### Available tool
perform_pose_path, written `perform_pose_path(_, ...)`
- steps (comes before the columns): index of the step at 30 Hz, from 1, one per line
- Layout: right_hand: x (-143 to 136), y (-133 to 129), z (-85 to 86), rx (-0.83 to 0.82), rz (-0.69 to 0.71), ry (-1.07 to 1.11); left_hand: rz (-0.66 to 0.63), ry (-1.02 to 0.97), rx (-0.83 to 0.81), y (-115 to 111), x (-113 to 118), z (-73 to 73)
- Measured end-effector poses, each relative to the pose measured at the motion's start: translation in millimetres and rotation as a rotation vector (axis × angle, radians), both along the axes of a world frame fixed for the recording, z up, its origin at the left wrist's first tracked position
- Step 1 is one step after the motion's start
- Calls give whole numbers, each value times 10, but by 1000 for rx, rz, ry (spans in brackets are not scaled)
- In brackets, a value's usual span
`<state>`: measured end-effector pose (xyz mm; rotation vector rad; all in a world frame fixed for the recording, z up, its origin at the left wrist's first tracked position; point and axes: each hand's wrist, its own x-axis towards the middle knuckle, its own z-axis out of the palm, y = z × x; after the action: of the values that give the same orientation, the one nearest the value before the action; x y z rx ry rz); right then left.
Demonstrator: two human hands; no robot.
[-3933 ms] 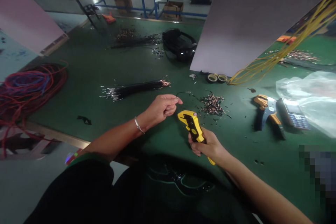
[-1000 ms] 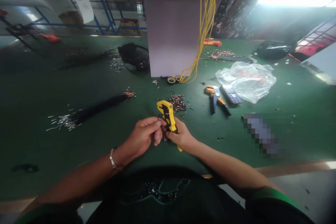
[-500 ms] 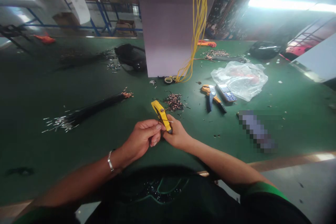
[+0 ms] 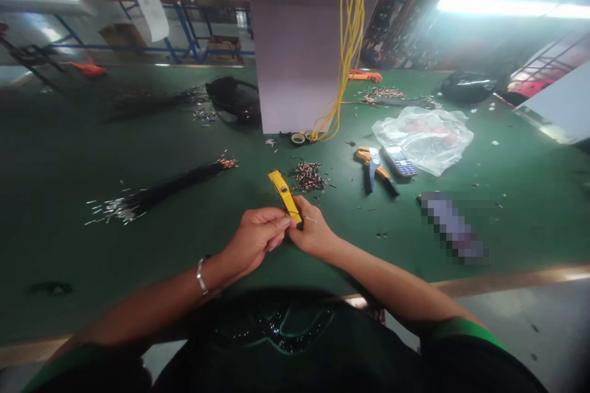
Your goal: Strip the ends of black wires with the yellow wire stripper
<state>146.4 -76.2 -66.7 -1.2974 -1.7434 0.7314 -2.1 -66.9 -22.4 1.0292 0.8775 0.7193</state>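
Note:
My right hand (image 4: 313, 230) is closed round the lower end of a yellow hand tool (image 4: 283, 189) with a dark round pivot, which looks like a wire stripper. The tool points up and to the left, over the table. My left hand (image 4: 258, 236) pinches a thin black wire (image 4: 295, 214) at the tool's lower part, and its fingertips almost meet my right hand. A silvery tip of the wire shows over the back of my right hand. Just beyond the tool lies a pile of short copper-and-black wire bits (image 4: 308, 177).
To the left lies a bundle of black wires (image 4: 177, 187). On the right are orange-and-blue pliers (image 4: 372, 166), a keypad phone (image 4: 399, 161), a clear plastic bag (image 4: 424, 138) and a blurred-out object (image 4: 452, 224). Yellow cords (image 4: 350, 31) hang before a pale panel (image 4: 299, 61).
The yellow tool has turned slightly in my right hand, showing more of its flat side. My left fingertips have shifted a little right along with it. The whole view has drifted slightly.

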Motion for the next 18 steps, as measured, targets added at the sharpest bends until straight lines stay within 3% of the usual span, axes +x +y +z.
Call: perform_pose_path(18,-46,-21,-19,-39,-49,-54,67,29,5,-84,44,6)
